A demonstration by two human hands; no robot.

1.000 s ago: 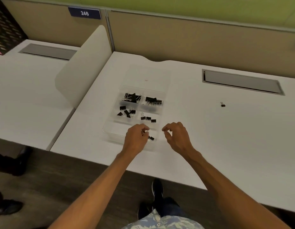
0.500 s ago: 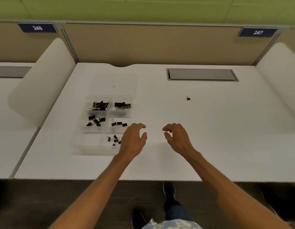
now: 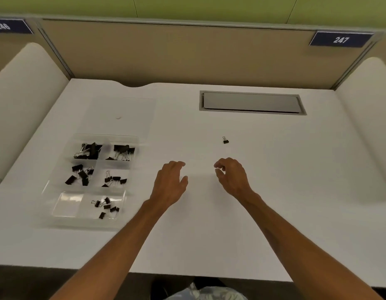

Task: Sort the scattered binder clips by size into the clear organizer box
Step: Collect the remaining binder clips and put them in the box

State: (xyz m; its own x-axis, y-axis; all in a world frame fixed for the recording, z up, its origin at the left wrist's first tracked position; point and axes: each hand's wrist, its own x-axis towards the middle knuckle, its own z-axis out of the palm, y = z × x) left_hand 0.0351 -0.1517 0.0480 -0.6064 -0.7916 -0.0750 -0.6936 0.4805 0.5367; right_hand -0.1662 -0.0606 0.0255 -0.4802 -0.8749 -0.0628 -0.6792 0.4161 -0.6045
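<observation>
The clear organizer box (image 3: 58, 217) lies at the left of the white desk, with black binder clips grouped in five of its compartments and the near-left one bare. Its clear lid (image 3: 120, 114) lies flat just beyond it. One small black binder clip (image 3: 225, 140) lies alone on the desk, ahead of my right hand. My left hand (image 3: 170, 184) hovers to the right of the box, fingers apart, holding nothing. My right hand (image 3: 232, 175) hovers beside it, fingers loosely curled and apart, with nothing in it.
A grey cable hatch (image 3: 252, 102) is set into the desk at the back. White curved dividers (image 3: 25, 87) rise at both sides, and a tan partition (image 3: 187, 55) closes the back. The desk's front edge runs close to my body.
My view has swung right, so the box now sits at the left. My left hand has come away from the near-right compartment, leaving small clips there. The lone clip has not moved.
</observation>
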